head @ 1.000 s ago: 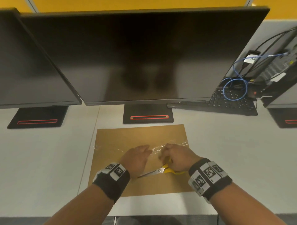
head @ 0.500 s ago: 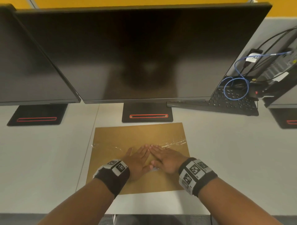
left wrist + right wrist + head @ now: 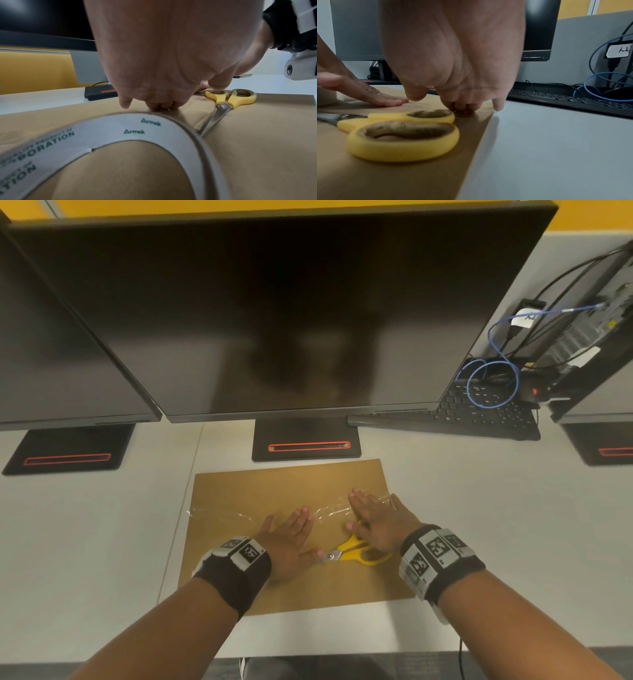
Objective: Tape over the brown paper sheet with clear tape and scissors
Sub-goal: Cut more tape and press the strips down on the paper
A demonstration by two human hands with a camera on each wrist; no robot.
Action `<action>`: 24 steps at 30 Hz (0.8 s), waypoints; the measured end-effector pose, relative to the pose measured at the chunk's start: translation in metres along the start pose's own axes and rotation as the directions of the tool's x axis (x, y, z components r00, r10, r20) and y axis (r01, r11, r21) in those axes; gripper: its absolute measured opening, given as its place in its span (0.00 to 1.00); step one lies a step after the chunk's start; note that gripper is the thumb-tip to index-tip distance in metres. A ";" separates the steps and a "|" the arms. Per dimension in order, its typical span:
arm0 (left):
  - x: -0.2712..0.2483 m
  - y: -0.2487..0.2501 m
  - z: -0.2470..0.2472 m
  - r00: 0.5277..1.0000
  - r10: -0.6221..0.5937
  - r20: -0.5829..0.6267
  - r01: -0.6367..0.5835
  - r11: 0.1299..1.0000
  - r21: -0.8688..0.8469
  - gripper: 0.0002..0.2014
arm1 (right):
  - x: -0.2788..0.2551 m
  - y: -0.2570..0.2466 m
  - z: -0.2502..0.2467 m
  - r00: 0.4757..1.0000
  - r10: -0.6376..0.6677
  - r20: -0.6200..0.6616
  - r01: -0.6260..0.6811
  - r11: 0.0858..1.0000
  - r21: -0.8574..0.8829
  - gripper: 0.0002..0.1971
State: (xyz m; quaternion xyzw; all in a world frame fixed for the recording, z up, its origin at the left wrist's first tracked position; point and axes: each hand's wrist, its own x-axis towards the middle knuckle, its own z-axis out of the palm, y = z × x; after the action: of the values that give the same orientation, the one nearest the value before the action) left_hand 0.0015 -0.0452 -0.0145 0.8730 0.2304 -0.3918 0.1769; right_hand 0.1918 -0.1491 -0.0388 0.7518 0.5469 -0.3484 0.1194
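The brown paper sheet lies flat on the desk below the middle monitor. A wrinkled strip of clear tape runs across it from left edge to right edge. My left hand lies flat with straight fingers on the middle of the strip. My right hand presses flat on the strip's right part, near the sheet's right edge. Yellow-handled scissors lie on the paper between my wrists, blades toward the left hand. The tape roll sits on the paper under my left wrist, hidden in the head view.
The middle monitor's stand stands just behind the sheet. A second monitor stand is at the left. A black keyboard with a blue cable lies at the back right. The white desk edge is close to me.
Both hands flattened on the tape at its middle, covering the scissors; now the right hand has slid right along the strip and the left hand stays near the middle, so the scissors show again.
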 end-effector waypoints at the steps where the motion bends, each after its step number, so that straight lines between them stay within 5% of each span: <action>1: 0.000 0.000 0.000 1.000 -0.001 -0.001 0.001 1.000 -0.001 0.38 | 0.001 0.000 0.001 1.000 0.003 -0.002 -0.003 1.000 0.010 0.34; 14: 0.001 -0.002 0.002 1.000 -0.008 0.007 0.008 1.000 -0.001 0.37 | -0.001 0.002 0.008 0.996 0.084 -0.029 -0.081 0.991 0.107 0.34; 18: -0.006 -0.007 -0.005 0.998 0.054 -0.017 -0.055 0.996 -0.063 0.34 | -0.001 -0.015 0.001 0.986 0.155 -0.066 -0.158 0.987 -0.040 0.36; 21: -0.015 -0.021 -0.004 0.993 0.065 -0.096 -0.077 0.989 -0.123 0.31 | -0.004 -0.047 -0.005 0.985 0.018 -0.173 -0.035 0.994 -0.101 0.35; 24: -0.024 -0.030 -0.001 0.995 0.018 -0.098 -0.027 0.995 -0.092 0.31 | -0.003 -0.082 -0.007 0.976 -0.206 -0.076 0.197 0.974 -0.110 0.32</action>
State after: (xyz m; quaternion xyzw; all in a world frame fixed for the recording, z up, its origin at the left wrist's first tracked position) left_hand -0.0285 -0.0261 0.0004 0.8843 0.2469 -0.3357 0.2107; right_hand 0.1193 -0.1170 -0.0154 0.6999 0.6421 -0.2971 0.0977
